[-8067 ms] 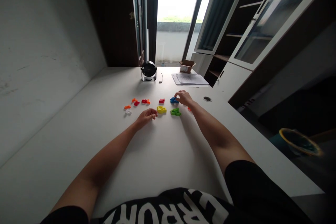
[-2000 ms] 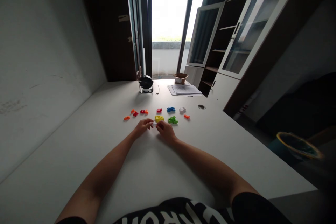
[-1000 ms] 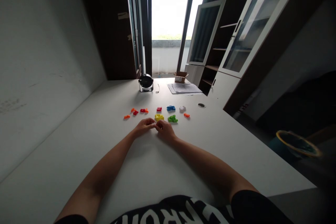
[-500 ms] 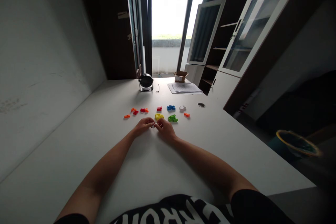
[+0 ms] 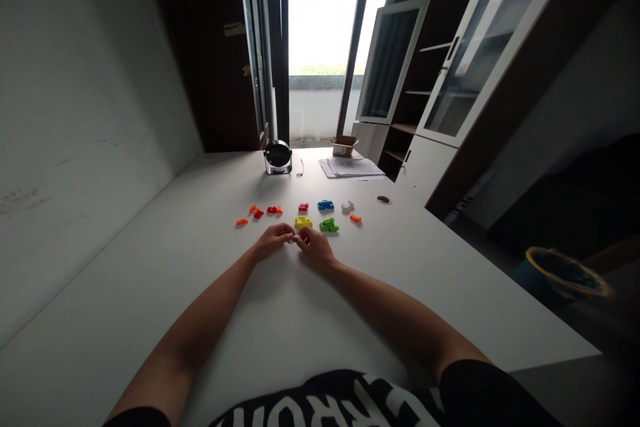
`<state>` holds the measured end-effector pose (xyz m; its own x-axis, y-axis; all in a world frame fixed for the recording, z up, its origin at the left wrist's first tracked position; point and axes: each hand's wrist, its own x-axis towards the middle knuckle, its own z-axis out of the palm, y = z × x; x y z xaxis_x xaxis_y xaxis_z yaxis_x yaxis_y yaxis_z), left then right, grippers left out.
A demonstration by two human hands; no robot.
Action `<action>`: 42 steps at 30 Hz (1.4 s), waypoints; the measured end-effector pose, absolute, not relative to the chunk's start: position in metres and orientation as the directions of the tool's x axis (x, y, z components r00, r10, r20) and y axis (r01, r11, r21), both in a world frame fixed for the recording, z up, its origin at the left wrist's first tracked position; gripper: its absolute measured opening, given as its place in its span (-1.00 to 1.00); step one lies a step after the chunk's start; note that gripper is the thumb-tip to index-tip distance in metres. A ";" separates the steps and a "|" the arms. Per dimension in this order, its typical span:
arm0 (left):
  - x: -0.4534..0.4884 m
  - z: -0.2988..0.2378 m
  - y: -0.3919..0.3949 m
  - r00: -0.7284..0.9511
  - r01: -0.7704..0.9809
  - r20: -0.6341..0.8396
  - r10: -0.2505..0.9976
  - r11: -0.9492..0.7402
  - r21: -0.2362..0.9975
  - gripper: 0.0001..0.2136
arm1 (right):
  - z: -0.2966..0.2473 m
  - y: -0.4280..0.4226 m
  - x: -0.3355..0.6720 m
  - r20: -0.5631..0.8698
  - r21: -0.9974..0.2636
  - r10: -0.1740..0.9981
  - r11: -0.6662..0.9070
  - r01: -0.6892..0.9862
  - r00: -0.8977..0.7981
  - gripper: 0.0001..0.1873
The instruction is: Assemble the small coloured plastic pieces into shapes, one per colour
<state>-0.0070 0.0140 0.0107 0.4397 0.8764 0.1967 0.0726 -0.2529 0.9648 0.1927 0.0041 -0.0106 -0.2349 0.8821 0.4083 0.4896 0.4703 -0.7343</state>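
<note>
Your left hand (image 5: 271,241) and right hand (image 5: 315,249) rest on the white table (image 5: 210,293), fingertips meeting. Both hands are curled, and thumb and forefinger of each are pinched onto one small white piece (image 5: 295,238). It sits right between the two sets of fingertips, pale and mostly covered, too small for its shape to be made out.

Left and beyond your left fingers lie small loose pieces: an orange piece (image 5: 242,221), a second orange piece (image 5: 253,209), a red piece (image 5: 259,214), and a red-and-orange pair (image 5: 275,210) lying together. Just beyond the meeting fingertips are one yellow block (image 5: 303,221) and, farther off, one more red piece (image 5: 303,207). Beyond your right fingers are one green block (image 5: 329,225), one blue block (image 5: 325,205), one loose white piece (image 5: 347,205) and one orange piece (image 5: 355,219).

Well beyond the fingers stand one small round fan (image 5: 278,157), one stack of papers (image 5: 350,168) and one open cardboard box (image 5: 344,145).
</note>
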 end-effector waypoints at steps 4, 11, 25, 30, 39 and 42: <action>-0.006 0.012 0.014 0.436 0.082 0.203 0.877 -0.264 0.961 -0.70 | -0.011 0.003 0.193 0.433 -0.724 0.870 0.492 0.483 -0.238 -0.81; -0.006 0.004 0.019 0.376 0.139 0.207 0.903 -0.276 0.951 -0.69 | -0.009 0.002 0.192 0.461 -0.731 0.859 0.509 0.454 -0.222 -0.77; -0.004 0.020 0.008 0.442 0.156 0.209 0.872 -0.304 0.940 -0.68 | -0.003 -0.004 0.191 0.473 -0.744 0.855 0.518 0.422 -0.214 -0.85; -0.004 0.020 0.007 0.434 0.165 0.195 0.880 -0.290 0.943 -0.66 | 0.001 -0.005 0.192 0.451 -0.743 0.862 0.506 0.437 -0.231 -0.86; -0.005 0.017 0.010 0.436 0.235 0.179 0.882 -0.304 0.923 -0.64 | -0.005 -0.001 0.192 0.453 -0.730 0.865 0.500 0.466 -0.217 -0.87; -0.005 0.017 0.010 0.444 0.244 0.181 0.878 -0.313 0.918 -0.64 | -0.007 0.000 0.191 0.441 -0.732 0.872 0.486 0.478 -0.210 -0.85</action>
